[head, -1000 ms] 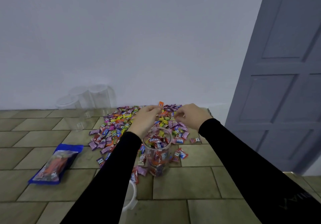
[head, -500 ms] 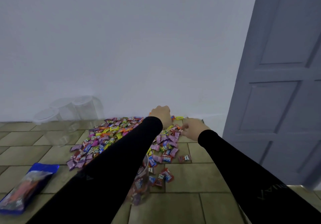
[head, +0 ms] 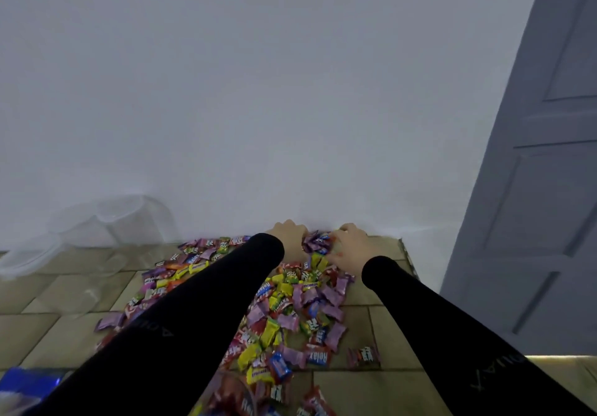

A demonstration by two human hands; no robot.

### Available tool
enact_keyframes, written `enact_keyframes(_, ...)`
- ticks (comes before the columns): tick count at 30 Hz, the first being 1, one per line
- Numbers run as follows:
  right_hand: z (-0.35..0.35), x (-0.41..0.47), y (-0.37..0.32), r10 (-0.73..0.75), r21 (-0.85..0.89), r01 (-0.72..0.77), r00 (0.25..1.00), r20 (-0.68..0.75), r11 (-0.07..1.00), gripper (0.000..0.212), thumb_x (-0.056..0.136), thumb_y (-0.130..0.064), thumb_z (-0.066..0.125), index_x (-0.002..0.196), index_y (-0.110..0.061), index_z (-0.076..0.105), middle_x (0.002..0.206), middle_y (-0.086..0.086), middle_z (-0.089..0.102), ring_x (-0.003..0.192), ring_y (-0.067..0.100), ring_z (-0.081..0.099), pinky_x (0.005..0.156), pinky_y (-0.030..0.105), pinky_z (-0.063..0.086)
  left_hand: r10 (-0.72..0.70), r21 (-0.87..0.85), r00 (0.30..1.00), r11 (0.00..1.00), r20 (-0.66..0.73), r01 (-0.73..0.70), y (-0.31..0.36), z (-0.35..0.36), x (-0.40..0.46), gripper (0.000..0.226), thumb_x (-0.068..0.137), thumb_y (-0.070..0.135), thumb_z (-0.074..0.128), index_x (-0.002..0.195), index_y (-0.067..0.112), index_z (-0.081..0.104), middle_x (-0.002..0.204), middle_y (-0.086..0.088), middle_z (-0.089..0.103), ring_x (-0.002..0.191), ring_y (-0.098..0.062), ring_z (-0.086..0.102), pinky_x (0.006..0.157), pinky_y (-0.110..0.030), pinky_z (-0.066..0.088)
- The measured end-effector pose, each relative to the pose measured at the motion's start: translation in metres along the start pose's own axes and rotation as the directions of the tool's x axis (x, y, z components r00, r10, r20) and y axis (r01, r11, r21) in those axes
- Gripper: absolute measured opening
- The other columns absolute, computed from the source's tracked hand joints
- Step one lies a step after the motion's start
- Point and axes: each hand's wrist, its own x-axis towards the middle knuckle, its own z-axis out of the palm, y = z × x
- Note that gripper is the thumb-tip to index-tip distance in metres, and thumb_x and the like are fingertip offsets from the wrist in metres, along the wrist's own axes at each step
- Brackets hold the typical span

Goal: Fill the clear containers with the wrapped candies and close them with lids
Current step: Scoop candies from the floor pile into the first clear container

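head view: we scoop candy at the wall.
our left hand [head: 287, 236] and right hand [head: 352, 247] clutch bunched purple-wrapped candies [head: 316, 243]; next, carry them to the clear plastic container [head: 232, 396].

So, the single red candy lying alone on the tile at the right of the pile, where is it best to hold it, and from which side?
Probably pinch the red candy across its flat middle, coming straight down from above. It lies flat on the floor tile, apart from the candy pile, so nothing blocks it. Its crimped ends look thin and would likely slip.
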Motion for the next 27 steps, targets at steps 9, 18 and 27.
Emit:
enact_keyframes(9,0.033,0.047,0.008,0.015,-0.035,-0.015,1.000,0.014,0.999,0.075,0.080,-0.059,0.061,0.143,-0.026,0.036,0.141,0.011,0.036,0.131,0.031,0.034,0.109,0.044,0.034,0.053,0.075,0.997,0.996,-0.051,-0.049,-0.033,0.035,0.048,0.079,0.088,0.058,0.056,0.150,0.021,0.024,0.149,-0.011,0.029,0.135,-0.031,0.029,0.108,-0.042,0.034)
enact_keyframes(18,0.047,0.050,-0.001,-0.019,0.067,0.021,0.999,-0.027,0.998,0.059,0.085,-0.038,0.064,0.136,-0.020,0.041,0.134,0.011,0.032,0.126,0.030,0.037,0.104,0.039,0.038,0.104,-0.173,0.993,0.978,-0.057,-0.112,-0.048,0.052,0.052,0.061,0.089,0.048,0.063,0.138,0.020,0.041,0.142,-0.002,0.033,0.123,-0.022,0.046,0.099,-0.033,0.041)
enact_keyframes(27,0.044,0.051,-0.022,-0.008,-0.109,0.016,0.997,0.070,0.994,0.045,0.094,-0.021,0.056,0.138,-0.017,0.045,0.130,0.013,0.052,0.116,0.029,0.053,0.092,0.032,0.042,0.103,-0.194,0.991,0.974,-0.090,-0.118,-0.053,0.055,0.045,0.049,0.092,0.030,0.060,0.136,0.016,0.041,0.135,-0.009,0.048,0.121,-0.027,0.049,0.098,-0.035,0.041)
